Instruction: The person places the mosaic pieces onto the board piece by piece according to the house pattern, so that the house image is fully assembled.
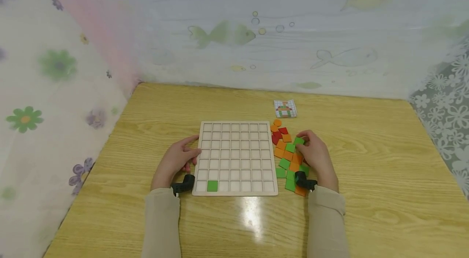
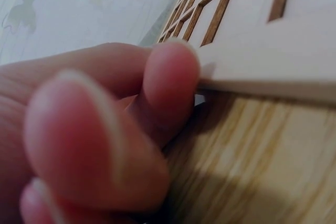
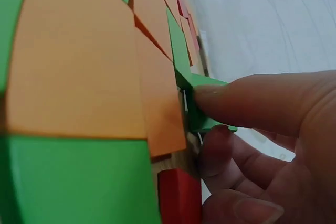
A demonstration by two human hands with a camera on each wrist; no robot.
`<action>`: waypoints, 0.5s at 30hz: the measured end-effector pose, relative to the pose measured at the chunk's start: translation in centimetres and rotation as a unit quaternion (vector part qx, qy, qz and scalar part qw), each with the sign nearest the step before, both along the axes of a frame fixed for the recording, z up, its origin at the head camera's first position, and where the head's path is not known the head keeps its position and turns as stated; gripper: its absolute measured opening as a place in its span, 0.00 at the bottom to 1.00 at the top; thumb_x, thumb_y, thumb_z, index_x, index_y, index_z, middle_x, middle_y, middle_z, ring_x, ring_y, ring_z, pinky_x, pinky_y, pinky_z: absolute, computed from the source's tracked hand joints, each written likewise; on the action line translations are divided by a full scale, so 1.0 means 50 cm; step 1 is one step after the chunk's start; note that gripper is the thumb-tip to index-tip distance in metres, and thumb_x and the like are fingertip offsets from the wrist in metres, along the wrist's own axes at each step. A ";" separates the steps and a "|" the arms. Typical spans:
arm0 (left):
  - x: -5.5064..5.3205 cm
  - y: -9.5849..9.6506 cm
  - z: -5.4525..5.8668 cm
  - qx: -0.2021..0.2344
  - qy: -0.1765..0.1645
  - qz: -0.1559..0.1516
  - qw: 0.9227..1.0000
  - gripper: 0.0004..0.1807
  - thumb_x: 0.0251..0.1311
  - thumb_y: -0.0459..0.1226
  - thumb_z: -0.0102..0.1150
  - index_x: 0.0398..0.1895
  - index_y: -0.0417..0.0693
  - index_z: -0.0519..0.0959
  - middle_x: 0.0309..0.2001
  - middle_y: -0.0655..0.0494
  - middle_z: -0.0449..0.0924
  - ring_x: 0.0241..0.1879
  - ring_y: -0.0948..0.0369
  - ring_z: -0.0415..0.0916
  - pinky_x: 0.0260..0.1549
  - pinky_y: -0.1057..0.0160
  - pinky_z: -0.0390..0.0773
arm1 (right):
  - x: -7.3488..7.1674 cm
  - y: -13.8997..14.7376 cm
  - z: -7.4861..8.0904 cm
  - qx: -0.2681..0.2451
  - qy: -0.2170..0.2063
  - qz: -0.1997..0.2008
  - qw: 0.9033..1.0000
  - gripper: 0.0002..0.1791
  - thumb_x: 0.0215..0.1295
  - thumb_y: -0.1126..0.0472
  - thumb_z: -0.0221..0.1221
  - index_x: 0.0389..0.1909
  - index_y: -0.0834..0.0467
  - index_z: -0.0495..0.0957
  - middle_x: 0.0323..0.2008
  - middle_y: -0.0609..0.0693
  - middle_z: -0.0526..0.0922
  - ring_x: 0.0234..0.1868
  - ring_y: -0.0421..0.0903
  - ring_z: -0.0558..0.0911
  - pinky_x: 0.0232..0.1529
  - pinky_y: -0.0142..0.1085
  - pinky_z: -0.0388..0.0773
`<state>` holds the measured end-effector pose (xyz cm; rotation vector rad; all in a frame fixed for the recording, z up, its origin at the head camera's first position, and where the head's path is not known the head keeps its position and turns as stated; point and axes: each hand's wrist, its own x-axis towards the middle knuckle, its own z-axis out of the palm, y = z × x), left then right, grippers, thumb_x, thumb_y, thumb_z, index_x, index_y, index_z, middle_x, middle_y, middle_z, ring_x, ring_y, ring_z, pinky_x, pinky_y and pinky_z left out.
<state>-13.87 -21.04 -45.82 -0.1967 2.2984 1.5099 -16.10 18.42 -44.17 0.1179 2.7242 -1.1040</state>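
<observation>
A pale wooden grid board (image 1: 236, 198) lies flat on the table, with one green tile (image 1: 212, 186) in a cell of its nearest row. At the board's left edge rests my left hand (image 1: 176, 156), its fingertips against the rim; the left wrist view shows fingertips (image 2: 170, 74) touching the board's side (image 2: 273, 72). On the right, my right hand (image 1: 316, 154) pinches a green square tile (image 1: 299, 141) between thumb and fingers. That tile (image 3: 202, 116) is partly covered by the thumb in the right wrist view. Beneath and beside this hand spread loose orange tiles (image 1: 279, 152), green and red ones.
A small picture card (image 1: 285, 108) with a coloured grid pattern lies behind the loose tiles. Orange round pieces (image 1: 277, 122) and red pieces (image 1: 283, 130) sit by the board's far right corner. A wall with painted fish (image 1: 223, 34) stands behind the wooden table (image 1: 384, 160).
</observation>
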 end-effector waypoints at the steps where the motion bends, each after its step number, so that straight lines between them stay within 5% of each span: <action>1: 0.000 0.000 0.000 -0.002 0.001 -0.003 1.000 0.30 0.56 0.44 0.57 0.63 0.65 0.61 0.21 0.45 0.76 0.09 0.59 0.67 0.12 0.61 0.71 | 0.001 0.000 -0.001 -0.002 0.000 -0.002 1.000 0.17 0.63 0.60 0.51 0.52 0.58 0.67 0.48 0.59 0.71 0.42 0.53 0.69 0.42 0.45 0.67; 15: 0.001 0.000 0.003 0.005 0.003 -0.004 1.000 0.30 0.57 0.44 0.57 0.63 0.65 0.61 0.21 0.45 0.76 0.09 0.60 0.66 0.12 0.61 0.71 | 0.000 -0.005 0.001 -0.024 0.021 -0.040 0.999 0.22 0.63 0.49 0.51 0.55 0.54 0.69 0.44 0.55 0.73 0.41 0.52 0.72 0.39 0.42 0.69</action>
